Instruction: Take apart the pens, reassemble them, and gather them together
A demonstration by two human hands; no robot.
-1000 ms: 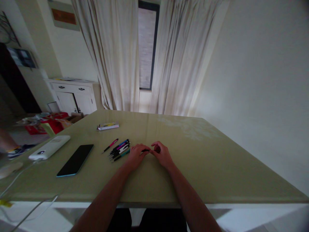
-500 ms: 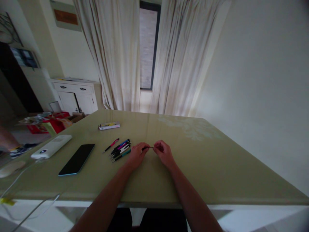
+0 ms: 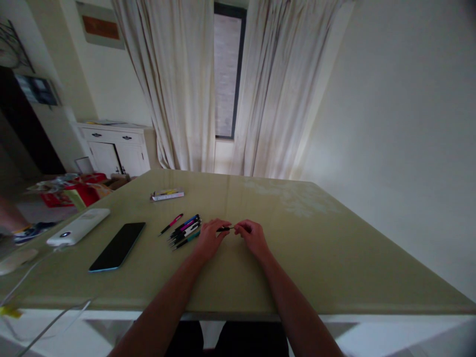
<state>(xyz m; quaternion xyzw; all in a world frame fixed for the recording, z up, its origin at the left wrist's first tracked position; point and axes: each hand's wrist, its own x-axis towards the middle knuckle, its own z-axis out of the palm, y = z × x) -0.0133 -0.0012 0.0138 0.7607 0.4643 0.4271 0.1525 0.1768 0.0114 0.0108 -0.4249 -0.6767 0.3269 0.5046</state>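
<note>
Here, pens [image 3: 188,228] lie just left of the fingers of the left hand [image 3: 209,240], pinched round a black pen [image 3: 223,229] (thin tip pointing right); near that tip, the right hand [image 3: 253,237] curls its fingers closed, any hold unclear.

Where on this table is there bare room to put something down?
The table is widely bare right of the right hand, toward the wall. It's crowded left: pens, phone, white power bank.
</note>
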